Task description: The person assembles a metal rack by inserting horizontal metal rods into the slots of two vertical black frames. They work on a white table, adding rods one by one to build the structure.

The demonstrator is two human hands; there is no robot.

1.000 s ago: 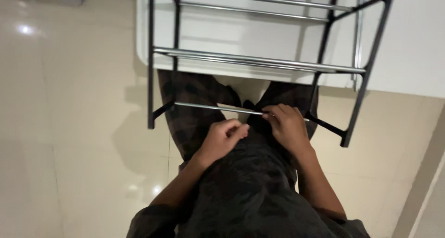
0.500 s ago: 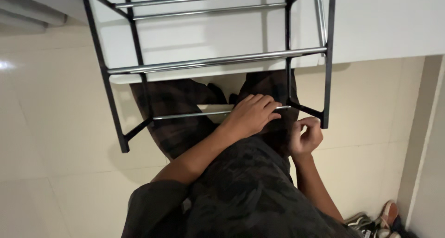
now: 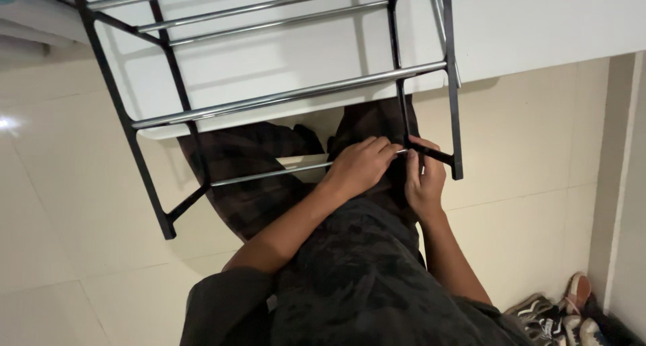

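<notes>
Head view: left hand [image 3: 360, 167] closed over thin rod [image 3: 269, 174], right hand [image 3: 424, 178] pinching its end at black frame [image 3: 447, 83] corner (upper rods seated, joint unfinished).

Home, likely entryway or hall. Glossy cream floor tiles [image 3: 81, 204], white wall [image 3: 538, 16], pairs of worn sneakers [image 3: 558, 312] heaped in corner by white door frame [image 3: 616, 184]. Black metal rack [image 3: 296, 90] with chrome bars, household sort, standing on tiles.
</notes>
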